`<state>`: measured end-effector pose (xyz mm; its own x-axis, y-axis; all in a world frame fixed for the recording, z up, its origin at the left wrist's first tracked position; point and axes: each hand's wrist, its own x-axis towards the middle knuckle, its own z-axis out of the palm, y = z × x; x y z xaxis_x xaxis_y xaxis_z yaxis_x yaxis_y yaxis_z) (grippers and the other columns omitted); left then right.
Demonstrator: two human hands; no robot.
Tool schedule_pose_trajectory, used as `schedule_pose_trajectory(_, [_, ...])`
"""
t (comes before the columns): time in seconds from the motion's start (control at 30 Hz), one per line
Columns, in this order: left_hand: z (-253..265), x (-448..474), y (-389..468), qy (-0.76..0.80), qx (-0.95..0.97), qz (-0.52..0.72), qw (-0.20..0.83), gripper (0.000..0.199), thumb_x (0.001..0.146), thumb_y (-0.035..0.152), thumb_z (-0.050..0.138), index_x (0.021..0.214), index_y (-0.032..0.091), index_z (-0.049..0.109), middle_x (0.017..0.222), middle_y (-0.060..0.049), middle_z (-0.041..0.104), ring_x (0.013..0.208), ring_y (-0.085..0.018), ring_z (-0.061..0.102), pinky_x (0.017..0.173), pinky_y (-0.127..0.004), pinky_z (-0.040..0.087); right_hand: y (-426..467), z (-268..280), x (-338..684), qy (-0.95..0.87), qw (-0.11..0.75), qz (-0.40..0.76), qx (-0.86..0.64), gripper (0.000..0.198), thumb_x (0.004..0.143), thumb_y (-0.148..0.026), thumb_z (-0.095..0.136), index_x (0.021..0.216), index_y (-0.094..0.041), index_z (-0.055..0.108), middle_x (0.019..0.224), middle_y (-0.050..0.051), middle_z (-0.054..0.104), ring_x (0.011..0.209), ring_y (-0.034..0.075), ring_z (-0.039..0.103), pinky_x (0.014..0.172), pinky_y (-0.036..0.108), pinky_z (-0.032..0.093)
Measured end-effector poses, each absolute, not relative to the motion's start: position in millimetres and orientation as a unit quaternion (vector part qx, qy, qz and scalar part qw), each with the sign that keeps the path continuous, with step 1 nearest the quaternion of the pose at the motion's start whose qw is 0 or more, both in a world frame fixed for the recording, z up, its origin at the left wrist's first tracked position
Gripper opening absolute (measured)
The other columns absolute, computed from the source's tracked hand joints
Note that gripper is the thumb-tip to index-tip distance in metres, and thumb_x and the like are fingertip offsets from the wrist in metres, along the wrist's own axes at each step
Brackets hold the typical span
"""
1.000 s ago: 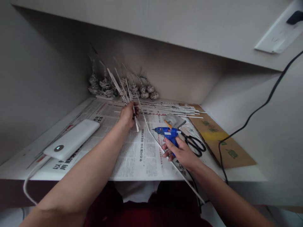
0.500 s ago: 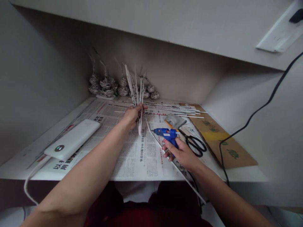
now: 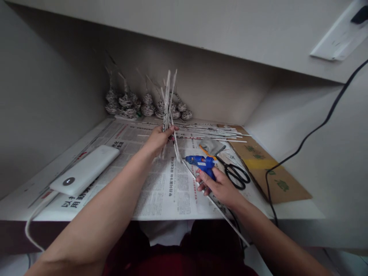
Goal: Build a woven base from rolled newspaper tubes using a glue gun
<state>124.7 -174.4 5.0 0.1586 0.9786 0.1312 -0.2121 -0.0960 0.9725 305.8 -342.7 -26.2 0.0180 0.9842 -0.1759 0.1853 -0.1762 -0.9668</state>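
Observation:
My left hand [image 3: 162, 138] is closed around a bundle of thin rolled-paper sticks [image 3: 167, 97] that cross where I grip them, their tops fanned upward and their lower ends pointing toward me. In my right hand [image 3: 217, 184] is a blue glue gun [image 3: 201, 161], its nozzle pointing left, close to the lower ends of the bundle. A long paper strip [image 3: 221, 212] runs from near the nozzle, past my right fingers, down over the table edge. Whether those fingers also pinch the strip is hard to see.
Newspaper [image 3: 155, 191] covers the table. Black-handled scissors [image 3: 237, 176] and a grey cloth-like piece [image 3: 212, 146] lie by the glue gun. More paper sticks [image 3: 212, 132], woven gourd shapes [image 3: 128, 105], a white power bank [image 3: 86, 168], cardboard [image 3: 267, 172] and a black cable [image 3: 313, 134] surround the work.
My left hand has turned the bundle: the upper ends now stand closer together and farther right, and the lower ends have swung right toward the nozzle. My right hand has barely moved.

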Motion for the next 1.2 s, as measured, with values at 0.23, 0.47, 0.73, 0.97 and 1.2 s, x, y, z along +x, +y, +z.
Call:
schedule_pose_trajectory(0.23, [10.5, 122.2, -180.0, 0.343, 0.589, 0.540, 0.495, 0.029, 0.070, 0.040, 0.069, 0.084, 0.015, 0.070, 0.063, -0.001, 0.057, 0.051, -0.009, 0.044, 0.044, -0.018, 0.034, -343.7, -25.7, 304.2, -0.496, 0.403, 0.478, -0.603, 0.030, 0.085, -0.047, 0.054, 0.101, -0.021, 0.053, 0.087, 0.003, 0.062, 0.063, 0.011, 0.064, 0.048, 0.020, 0.048])
schedule_pose_trajectory(0.47, [11.8, 124.4, -184.6, 0.336, 0.621, 0.510, 0.491, 0.028, 0.072, 0.039, 0.068, 0.084, 0.014, 0.068, 0.063, -0.002, 0.057, 0.048, -0.009, 0.047, 0.040, -0.018, 0.039, -344.0, -28.0, 304.9, -0.495, 0.410, 0.481, -0.597, 0.031, 0.085, -0.047, 0.054, 0.104, -0.021, 0.052, 0.086, 0.003, 0.063, 0.063, 0.012, 0.064, 0.047, 0.021, 0.049])
schedule_pose_trajectory(0.73, [13.3, 126.1, -186.0, 0.322, 0.597, 0.526, 0.513, 0.023, 0.072, 0.034, 0.069, 0.083, 0.014, 0.068, 0.066, -0.002, 0.057, 0.055, -0.011, 0.052, 0.047, -0.020, 0.049, -344.6, -27.7, 305.2, -0.500, 0.404, 0.481, -0.596, 0.032, 0.086, -0.047, 0.054, 0.104, -0.021, 0.052, 0.087, 0.004, 0.062, 0.065, 0.012, 0.064, 0.049, 0.021, 0.049])
schedule_pose_trajectory(0.97, [14.6, 129.3, -190.3, 0.339, 0.550, 0.524, 0.555, 0.016, 0.071, 0.026, 0.070, 0.082, 0.013, 0.068, 0.069, -0.003, 0.060, 0.054, -0.011, 0.054, 0.050, -0.023, 0.051, -344.1, -29.4, 305.2, -0.498, 0.407, 0.479, -0.598, 0.031, 0.085, -0.046, 0.055, 0.104, -0.022, 0.053, 0.086, 0.004, 0.063, 0.063, 0.013, 0.064, 0.048, 0.022, 0.049])
schedule_pose_trajectory(1.2, [11.3, 130.1, -190.6, 0.317, 0.595, 0.520, 0.525, 0.020, 0.072, 0.030, 0.070, 0.083, 0.014, 0.068, 0.078, -0.005, 0.064, 0.063, -0.014, 0.057, 0.050, -0.022, 0.051, -343.9, -30.9, 305.9, -0.507, 0.402, 0.469, -0.601, 0.031, 0.085, -0.049, 0.054, 0.101, -0.022, 0.054, 0.087, 0.005, 0.063, 0.064, 0.013, 0.064, 0.048, 0.022, 0.050])
